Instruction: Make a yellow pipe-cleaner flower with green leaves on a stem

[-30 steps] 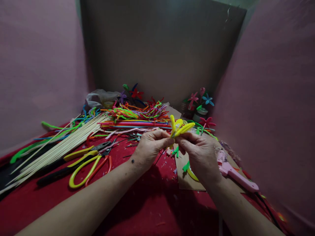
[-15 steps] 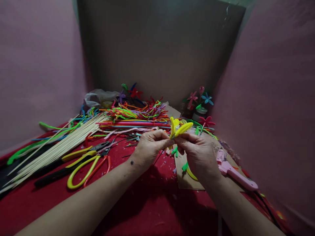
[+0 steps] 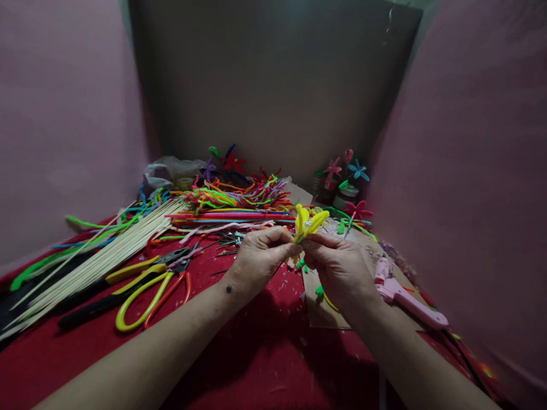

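Note:
Between my two hands, above the red cloth [image 3: 248,341], is a yellow pipe-cleaner flower [image 3: 315,222] with its petals pointing up. My left hand [image 3: 262,256] pinches the flower's base from the left, thumb against forefinger. From the right, my right hand [image 3: 339,270] pinches the same base, its fingertips almost touching the left thumb. Fingers hide the spot where the petals join. Below my right hand lies a cardboard piece [image 3: 318,310] with a green pipe-cleaner bit [image 3: 319,291] on it.
Pliers [image 3: 141,270] and yellow-and-red-handled scissors [image 3: 141,307] lie left, beside bamboo sticks [image 3: 106,253]. Bundled pipe cleaners [image 3: 239,196] are heaped behind. A pink glue gun [image 3: 405,302] rests right. Finished flowers [image 3: 358,169] stand at the back near a jar [image 3: 345,196].
The right-hand petal of the yellow flower now stands more upright and looks shorter. My right hand has turned slightly, and both hands keep their pinch. The whole view has shifted a little.

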`<action>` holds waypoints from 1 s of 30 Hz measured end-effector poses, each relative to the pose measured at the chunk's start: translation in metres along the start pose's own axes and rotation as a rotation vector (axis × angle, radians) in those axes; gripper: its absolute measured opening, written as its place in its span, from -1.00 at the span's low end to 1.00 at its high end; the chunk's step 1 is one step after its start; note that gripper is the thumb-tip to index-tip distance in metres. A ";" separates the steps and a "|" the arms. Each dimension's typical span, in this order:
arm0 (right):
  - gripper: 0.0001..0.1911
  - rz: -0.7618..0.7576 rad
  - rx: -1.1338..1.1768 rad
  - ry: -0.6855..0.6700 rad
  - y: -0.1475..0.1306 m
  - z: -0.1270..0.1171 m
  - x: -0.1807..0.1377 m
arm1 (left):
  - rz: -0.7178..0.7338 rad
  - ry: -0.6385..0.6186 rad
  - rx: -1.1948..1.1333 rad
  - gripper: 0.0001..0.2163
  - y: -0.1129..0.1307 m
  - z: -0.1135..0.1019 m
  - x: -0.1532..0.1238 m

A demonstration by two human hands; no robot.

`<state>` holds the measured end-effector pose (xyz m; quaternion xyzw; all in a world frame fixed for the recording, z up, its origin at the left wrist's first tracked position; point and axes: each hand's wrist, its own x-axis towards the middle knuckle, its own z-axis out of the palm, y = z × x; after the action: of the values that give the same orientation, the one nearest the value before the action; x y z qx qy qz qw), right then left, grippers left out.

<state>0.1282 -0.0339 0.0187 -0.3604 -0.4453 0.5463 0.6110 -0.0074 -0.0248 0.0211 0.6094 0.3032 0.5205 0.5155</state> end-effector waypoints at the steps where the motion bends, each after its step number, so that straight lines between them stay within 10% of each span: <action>1: -0.86 0.032 0.030 -0.003 0.001 0.000 0.001 | -0.005 0.001 -0.001 -0.91 0.000 0.000 0.000; 30: -0.82 0.141 0.251 -0.082 0.004 -0.002 0.001 | -0.224 -0.103 -0.356 -0.87 -0.014 -0.005 0.005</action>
<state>0.1286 -0.0319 0.0142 -0.2890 -0.3714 0.6537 0.5927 -0.0083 -0.0150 0.0090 0.4973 0.2456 0.4735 0.6842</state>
